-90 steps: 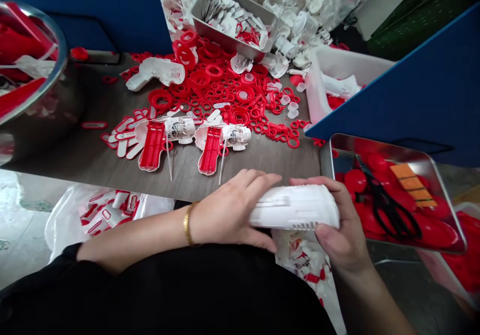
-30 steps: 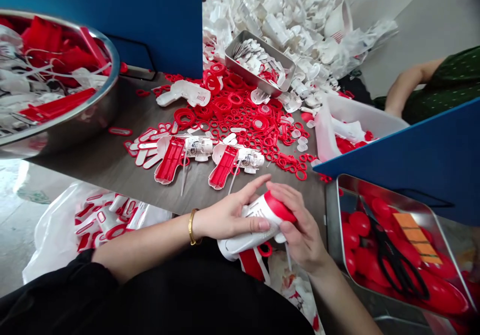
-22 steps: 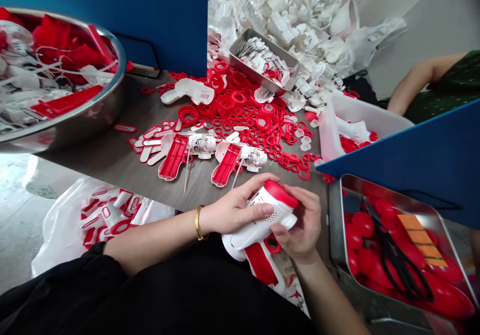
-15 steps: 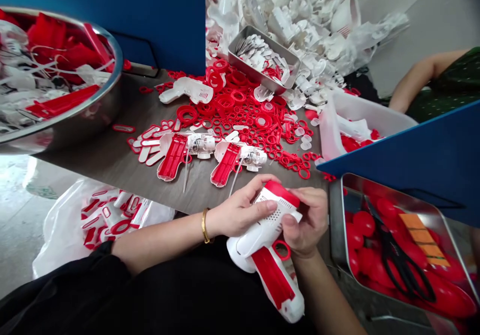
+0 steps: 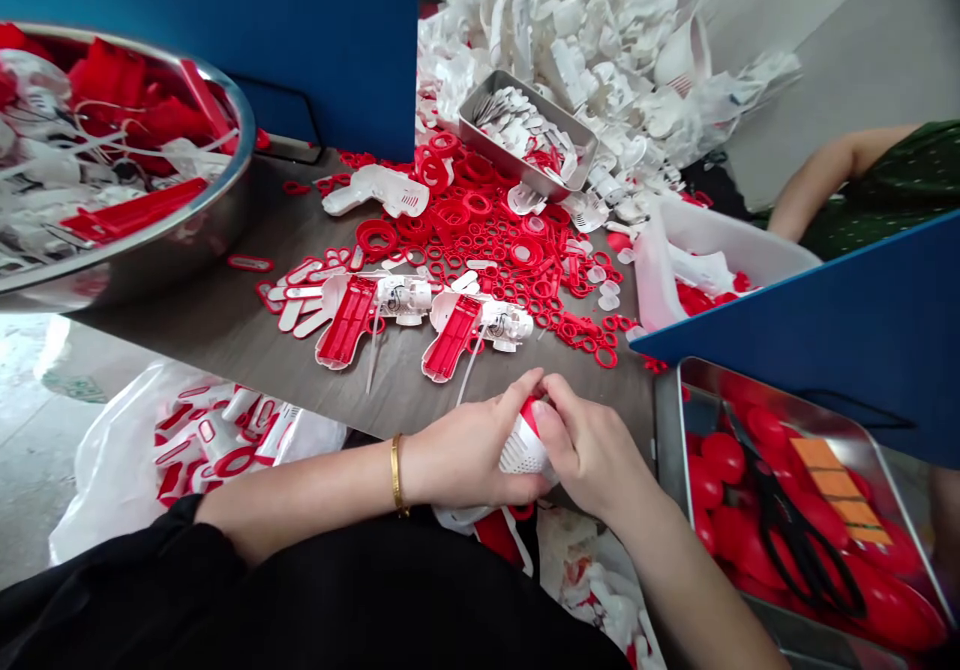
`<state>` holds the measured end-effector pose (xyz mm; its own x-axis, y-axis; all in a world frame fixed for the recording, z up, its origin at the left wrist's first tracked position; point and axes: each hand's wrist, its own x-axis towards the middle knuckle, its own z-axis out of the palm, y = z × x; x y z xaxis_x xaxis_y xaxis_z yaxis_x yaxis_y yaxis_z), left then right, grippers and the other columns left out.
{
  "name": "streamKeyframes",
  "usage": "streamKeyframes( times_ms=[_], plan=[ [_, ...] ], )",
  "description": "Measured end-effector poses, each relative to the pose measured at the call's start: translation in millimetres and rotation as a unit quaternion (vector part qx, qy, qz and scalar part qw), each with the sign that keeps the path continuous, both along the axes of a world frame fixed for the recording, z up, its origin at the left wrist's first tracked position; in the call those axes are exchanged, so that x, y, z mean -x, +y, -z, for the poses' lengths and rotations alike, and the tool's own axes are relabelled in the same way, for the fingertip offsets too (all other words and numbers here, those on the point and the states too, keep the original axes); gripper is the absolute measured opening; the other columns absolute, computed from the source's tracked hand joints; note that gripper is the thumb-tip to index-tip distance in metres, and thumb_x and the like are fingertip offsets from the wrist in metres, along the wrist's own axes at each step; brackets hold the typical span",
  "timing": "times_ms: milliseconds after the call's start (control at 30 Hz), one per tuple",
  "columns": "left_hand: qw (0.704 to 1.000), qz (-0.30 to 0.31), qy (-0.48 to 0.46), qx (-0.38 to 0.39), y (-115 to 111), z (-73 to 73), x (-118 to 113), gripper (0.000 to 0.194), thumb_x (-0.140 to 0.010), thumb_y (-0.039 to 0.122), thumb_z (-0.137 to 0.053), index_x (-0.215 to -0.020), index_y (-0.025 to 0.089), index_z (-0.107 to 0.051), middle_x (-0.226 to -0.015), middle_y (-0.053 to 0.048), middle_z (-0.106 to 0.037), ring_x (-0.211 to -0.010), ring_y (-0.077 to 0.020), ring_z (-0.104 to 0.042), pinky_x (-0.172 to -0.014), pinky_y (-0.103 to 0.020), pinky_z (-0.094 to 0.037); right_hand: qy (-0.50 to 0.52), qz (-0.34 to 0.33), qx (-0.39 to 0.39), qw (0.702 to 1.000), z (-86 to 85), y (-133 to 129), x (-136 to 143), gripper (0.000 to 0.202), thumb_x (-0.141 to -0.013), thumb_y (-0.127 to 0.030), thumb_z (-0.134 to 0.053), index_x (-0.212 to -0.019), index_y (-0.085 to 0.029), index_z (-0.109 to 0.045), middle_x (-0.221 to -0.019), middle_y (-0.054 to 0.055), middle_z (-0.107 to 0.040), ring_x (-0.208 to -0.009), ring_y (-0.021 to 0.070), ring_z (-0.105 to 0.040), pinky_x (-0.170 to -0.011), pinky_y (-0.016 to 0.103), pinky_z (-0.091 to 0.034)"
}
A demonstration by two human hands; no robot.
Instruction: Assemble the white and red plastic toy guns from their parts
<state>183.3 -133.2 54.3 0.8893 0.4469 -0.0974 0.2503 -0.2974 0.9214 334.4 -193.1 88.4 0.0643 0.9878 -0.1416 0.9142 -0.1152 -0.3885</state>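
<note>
A white and red toy gun [image 5: 523, 452] is between my two hands at the near table edge. My left hand [image 5: 471, 453] wraps round its vented white body, thumb up near the red front end. My right hand [image 5: 596, 450] closes over the red end from the other side, its fingertips meeting those of the left. Most of the gun is covered by my hands; part of the red and white handle shows below. Beyond them lie two opened toy gun halves [image 5: 346, 322] [image 5: 452, 338] with red grip inserts, wires and thin clear tubes.
Left stands a steel bowl [image 5: 238, 165] of red and white parts. Red rings [image 5: 487, 230] and a steel tray [image 5: 517, 172] lie ahead. At right are a white bin [image 5: 652, 280], a blue divider [image 5: 825, 320] and a tray with black scissors [image 5: 795, 510]. A co-worker's arm [image 5: 817, 175] shows behind.
The toy gun has turned, its handle tipping down out of sight toward my lap. My right hand has moved up over the red end, and my left hand has wrapped further round the body.
</note>
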Motion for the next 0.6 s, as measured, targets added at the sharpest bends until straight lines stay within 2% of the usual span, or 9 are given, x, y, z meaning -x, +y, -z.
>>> streamKeyframes(
  times_ms=[100, 200, 267, 367, 433, 500, 600],
  plan=[
    [1.000, -0.008, 0.005, 0.010, 1, 4.2, 1, 0.097, -0.072, 0.039, -0.068, -0.148, 0.011, -0.013, -0.132, -0.024, -0.053, -0.109, -0.0353, -0.061, -0.088, -0.046, -0.050, -0.015, 0.005, 0.040, 0.999, 1.1, 2, 0, 0.035, -0.094, -0.044, -0.026, -0.094, -0.021, -0.053, -0.067, 0.004, -0.066, -0.064, 0.0247, -0.065, -0.055, 0.030, -0.036],
    [0.999, -0.018, -0.009, 0.027, 10, 4.6, 11, 0.094, -0.072, 0.043, -0.069, -0.146, 0.015, -0.017, -0.130, -0.020, -0.055, -0.110, -0.0336, -0.060, -0.092, -0.047, -0.047, 0.092, 0.004, 0.031, 0.995, 11.5, -3, -11, 0.038, -0.095, -0.046, -0.028, -0.111, -0.022, -0.053, -0.078, 0.003, -0.069, -0.072, 0.0218, -0.066, -0.060, 0.029, -0.042],
    [0.996, -0.049, -0.032, 0.067, 17, 3.8, 19, 0.086, -0.072, 0.045, -0.069, -0.140, 0.015, -0.025, -0.118, -0.015, -0.061, -0.102, -0.0296, -0.063, -0.089, -0.044, -0.049, 0.122, 0.048, -0.021, 0.991, 28.3, -3, -24, 0.036, -0.095, -0.045, -0.033, -0.111, -0.023, -0.056, -0.084, 0.003, -0.069, -0.075, 0.0202, -0.066, -0.064, 0.029, -0.046],
    [0.982, -0.089, -0.094, 0.139, 24, 2.7, 23, 0.066, -0.075, 0.044, -0.066, -0.126, 0.014, -0.036, -0.103, -0.010, -0.063, -0.089, -0.0225, -0.063, -0.081, -0.036, -0.051, 0.053, 0.106, -0.096, 0.988, 60.6, 18, -45, 0.025, -0.089, -0.037, -0.045, -0.089, -0.022, -0.064, -0.081, 0.005, -0.067, -0.074, 0.0207, -0.064, -0.068, 0.032, -0.049],
    [0.976, -0.097, -0.132, 0.142, 25, 2.2, 21, 0.061, -0.077, 0.042, -0.065, -0.125, 0.014, -0.039, -0.108, -0.010, -0.062, -0.095, -0.0227, -0.061, -0.087, -0.036, -0.049, 0.024, 0.119, -0.131, 0.984, 76.4, 44, -54, 0.023, -0.087, -0.028, -0.046, -0.095, -0.020, -0.066, -0.088, 0.008, -0.065, -0.081, 0.0227, -0.063, -0.074, 0.035, -0.050],
    [0.973, -0.105, -0.153, 0.134, 24, 2.6, 18, 0.066, -0.080, 0.039, -0.064, -0.134, 0.015, -0.035, -0.124, -0.012, -0.056, -0.111, -0.0252, -0.056, -0.101, -0.039, -0.041, 0.018, 0.134, -0.156, 0.978, 82.5, 67, -58, 0.029, -0.085, -0.022, -0.046, -0.107, -0.019, -0.065, -0.097, 0.012, -0.063, -0.089, 0.0251, -0.062, -0.079, 0.039, -0.050],
    [0.955, -0.163, -0.181, 0.167, 25, 7.3, 23, 0.075, -0.085, 0.040, -0.058, -0.146, 0.018, -0.021, -0.145, -0.012, -0.041, -0.129, -0.0268, -0.044, -0.112, -0.040, -0.030, 0.022, 0.127, -0.173, 0.976, 79.1, 71, -55, 0.034, -0.084, -0.021, -0.048, -0.114, -0.019, -0.065, -0.099, 0.013, -0.061, -0.089, 0.0251, -0.062, -0.080, 0.040, -0.051]
  ],
)
